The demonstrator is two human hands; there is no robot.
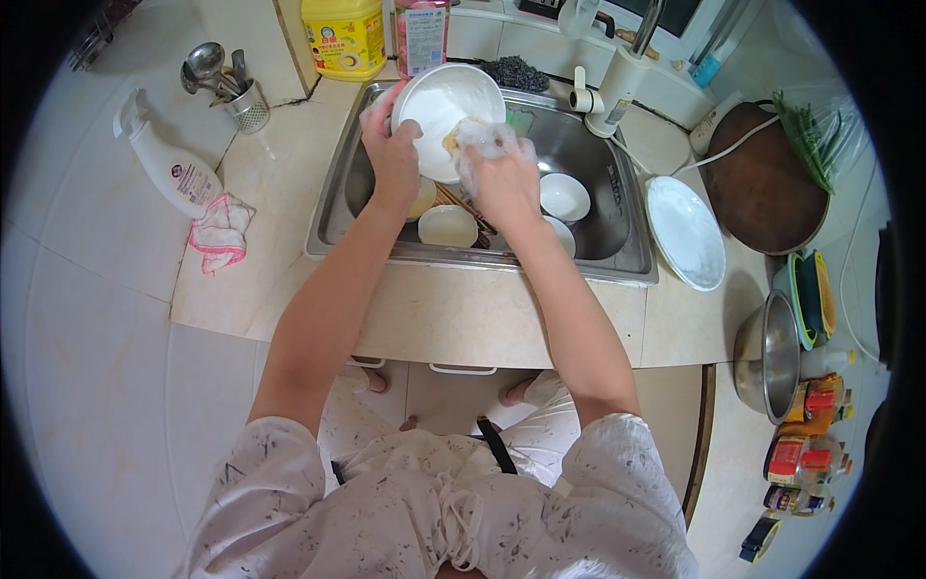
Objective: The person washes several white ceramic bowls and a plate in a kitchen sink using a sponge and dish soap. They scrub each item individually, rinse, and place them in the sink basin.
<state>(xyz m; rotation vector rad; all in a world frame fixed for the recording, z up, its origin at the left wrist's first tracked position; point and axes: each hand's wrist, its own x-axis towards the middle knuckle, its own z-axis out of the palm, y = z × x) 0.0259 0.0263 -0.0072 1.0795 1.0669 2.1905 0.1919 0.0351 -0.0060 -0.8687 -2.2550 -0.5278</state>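
Note:
My left hand (391,148) grips the left side of a large white bowl (441,94), tilted so its inside faces me above the sink. Covered in suds, my right hand (500,174) presses a yellowish sponge (453,141) against the bowl's inner right side. Below, the stainless steel sink (608,166) holds a small white bowl (564,197) on the right. Another white bowl (448,226) lies near the front wall, beside a bundle of brown chopsticks (463,203). My right wrist partly hides a further white dish (561,235).
A white oval plate (685,233) lies right of the sink, near a round brown board (767,177). The faucet (615,90) rises behind. Detergent jug (343,40), pink bottle (422,40) and steel scrubber (515,73) line the back. At left stand a spray bottle (170,163) and utensil holder (249,108).

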